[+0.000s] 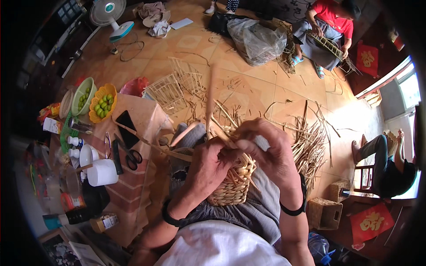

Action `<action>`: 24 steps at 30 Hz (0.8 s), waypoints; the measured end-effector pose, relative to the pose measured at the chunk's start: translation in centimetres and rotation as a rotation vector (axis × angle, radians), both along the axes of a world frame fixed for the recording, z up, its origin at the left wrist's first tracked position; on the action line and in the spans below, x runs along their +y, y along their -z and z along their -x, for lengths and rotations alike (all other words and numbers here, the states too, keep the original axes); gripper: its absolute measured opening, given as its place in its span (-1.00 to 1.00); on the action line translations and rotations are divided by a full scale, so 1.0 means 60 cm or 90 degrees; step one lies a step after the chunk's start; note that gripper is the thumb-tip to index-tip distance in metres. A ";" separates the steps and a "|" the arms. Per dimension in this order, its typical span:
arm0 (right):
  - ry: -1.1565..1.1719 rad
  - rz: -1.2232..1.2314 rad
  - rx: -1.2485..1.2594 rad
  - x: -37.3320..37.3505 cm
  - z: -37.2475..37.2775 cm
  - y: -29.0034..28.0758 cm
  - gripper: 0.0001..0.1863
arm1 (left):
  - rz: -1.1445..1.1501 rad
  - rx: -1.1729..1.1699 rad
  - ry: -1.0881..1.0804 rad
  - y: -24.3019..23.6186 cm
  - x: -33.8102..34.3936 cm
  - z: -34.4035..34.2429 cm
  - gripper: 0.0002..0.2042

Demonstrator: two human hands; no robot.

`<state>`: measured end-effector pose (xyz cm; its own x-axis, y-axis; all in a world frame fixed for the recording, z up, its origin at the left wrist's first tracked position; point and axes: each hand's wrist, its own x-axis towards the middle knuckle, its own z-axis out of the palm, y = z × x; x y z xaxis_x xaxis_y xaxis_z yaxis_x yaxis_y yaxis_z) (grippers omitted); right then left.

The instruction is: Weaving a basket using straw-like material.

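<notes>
While woven fibre basket [228, 193] sits on lap [262, 208], bodyward of fingertips, left hand [211, 164] and right hand [273, 153], about equally near, pinch flat strip [222, 135], fingertips almost together, strip slanting away leftward.

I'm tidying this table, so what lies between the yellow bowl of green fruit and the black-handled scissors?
In the head view, a flat black rectangular object lies between the yellow bowl and the scissors; a tan strip crosses it.

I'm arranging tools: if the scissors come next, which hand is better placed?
Probably the left hand: the scissors lie on the table on that side, while the right hand is farther off. Both hands are busy at the woven basket.
</notes>
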<state>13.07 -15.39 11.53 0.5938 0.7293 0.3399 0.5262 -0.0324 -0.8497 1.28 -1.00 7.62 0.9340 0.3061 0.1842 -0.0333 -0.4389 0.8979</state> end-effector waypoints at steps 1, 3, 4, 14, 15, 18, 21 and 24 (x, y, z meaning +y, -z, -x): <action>-0.005 0.000 0.000 -0.010 0.003 0.015 -0.73 | 0.088 0.024 -0.030 0.006 0.001 0.000 -0.81; 0.046 -0.010 0.132 -0.033 0.010 0.057 -0.70 | 0.102 -0.031 -0.024 0.016 0.001 -0.005 -0.81; 0.033 -0.032 0.217 -0.045 0.020 0.079 -0.64 | 0.174 0.005 -0.008 0.005 0.000 -0.008 -0.81; 0.102 -0.058 0.097 -0.069 0.063 0.136 -0.68 | 0.336 0.083 0.026 -0.007 0.006 -0.014 -0.79; 0.104 -0.060 0.097 -0.070 0.065 0.137 -0.68 | 0.333 0.084 0.028 -0.009 0.005 -0.014 -0.79; 0.110 -0.096 0.227 -0.068 0.069 0.141 -0.73 | 0.358 0.076 0.027 0.002 0.008 -0.014 -0.80; 0.115 -0.141 0.240 -0.060 0.070 0.144 -0.75 | 0.344 0.057 0.005 0.004 0.012 -0.015 -0.82; 0.114 -0.114 0.142 -0.056 0.070 0.140 -0.77 | 0.337 0.072 0.001 -0.005 0.017 -0.012 -0.81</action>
